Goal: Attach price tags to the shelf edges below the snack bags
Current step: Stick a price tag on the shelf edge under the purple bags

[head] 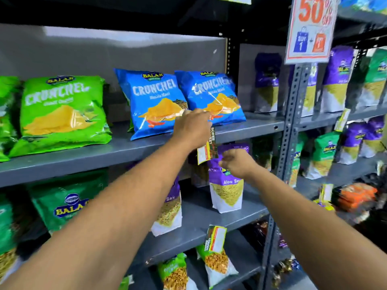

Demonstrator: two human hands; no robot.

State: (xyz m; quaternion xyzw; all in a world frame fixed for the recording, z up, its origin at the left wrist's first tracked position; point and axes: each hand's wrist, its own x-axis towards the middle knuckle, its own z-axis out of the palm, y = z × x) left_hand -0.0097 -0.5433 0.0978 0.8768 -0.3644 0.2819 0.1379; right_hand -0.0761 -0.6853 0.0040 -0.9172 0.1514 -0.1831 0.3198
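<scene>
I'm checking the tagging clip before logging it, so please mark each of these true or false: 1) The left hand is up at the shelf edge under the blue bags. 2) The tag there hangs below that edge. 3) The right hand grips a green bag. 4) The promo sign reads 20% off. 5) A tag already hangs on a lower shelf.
1) True: the left hand is at the shelf edge below the blue bags.
2) True: the price tag dangles beneath it.
3) False: the right hand is in front of a purple bag, gripping no bag.
4) False: the promo sign reads 50%.
5) True: a second tag hangs lower down.
</scene>
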